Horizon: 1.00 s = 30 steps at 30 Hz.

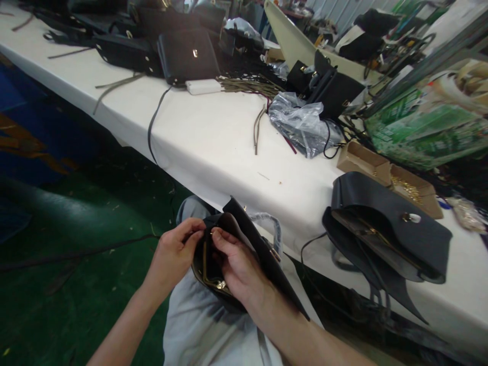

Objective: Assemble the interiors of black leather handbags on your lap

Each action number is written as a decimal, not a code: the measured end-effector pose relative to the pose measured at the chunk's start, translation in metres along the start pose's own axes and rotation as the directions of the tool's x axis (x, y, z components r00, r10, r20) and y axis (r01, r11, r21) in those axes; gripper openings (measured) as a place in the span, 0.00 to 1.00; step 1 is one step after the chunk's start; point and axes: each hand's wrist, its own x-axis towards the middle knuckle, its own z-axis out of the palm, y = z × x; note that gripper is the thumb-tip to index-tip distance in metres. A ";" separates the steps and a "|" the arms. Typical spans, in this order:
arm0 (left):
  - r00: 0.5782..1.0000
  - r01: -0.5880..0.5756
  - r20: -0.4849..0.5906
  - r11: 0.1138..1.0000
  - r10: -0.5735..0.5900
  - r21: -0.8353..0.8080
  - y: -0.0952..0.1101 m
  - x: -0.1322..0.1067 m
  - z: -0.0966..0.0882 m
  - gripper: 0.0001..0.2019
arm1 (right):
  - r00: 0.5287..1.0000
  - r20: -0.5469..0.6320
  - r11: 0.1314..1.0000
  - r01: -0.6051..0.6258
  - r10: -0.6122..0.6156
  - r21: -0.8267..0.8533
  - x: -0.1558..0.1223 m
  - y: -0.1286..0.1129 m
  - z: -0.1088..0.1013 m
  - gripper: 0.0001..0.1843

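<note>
A black handbag [276, 269] rests on my lap with its flap raised and its zipped opening facing me. My left hand [177, 249] pinches the bag's upper left edge between thumb and fingers. My right hand [238, 262] reaches into the opening, its thumb and finger closed at a tiny gold-coloured metal piece near the left hand; its exact kind is too small to tell. A gold zipper pull [221, 285] hangs below the right fingers. Clear plastic wraps the bag's handle [277, 231]. The inside of the bag is mostly hidden.
Another black handbag [392, 223] hangs partly over the table edge at right. Behind it stand cardboard boxes [414, 190] with small gold fittings. Plastic wrapping [301, 122], loose straps [258, 129] and several black bags [188, 56] lie along the white table [206, 127].
</note>
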 end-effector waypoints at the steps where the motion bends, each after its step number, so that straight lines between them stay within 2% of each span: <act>1: 1.000 -0.004 0.000 1.000 0.004 0.003 0.001 0.000 0.000 0.08 | 1.000 0.002 1.000 -0.007 0.007 0.000 0.000 0.000 0.000 0.24; 13: 0.999 -0.035 -0.001 0.999 0.035 0.015 0.001 -0.002 0.001 0.09 | 0.998 0.012 0.998 -0.063 0.063 -0.029 0.003 0.003 -0.004 0.30; 30: 0.996 -0.080 -0.030 0.997 0.080 0.022 0.000 -0.005 -0.004 0.10 | 0.998 0.065 0.970 0.034 -0.019 -0.240 -0.001 0.000 -0.002 0.32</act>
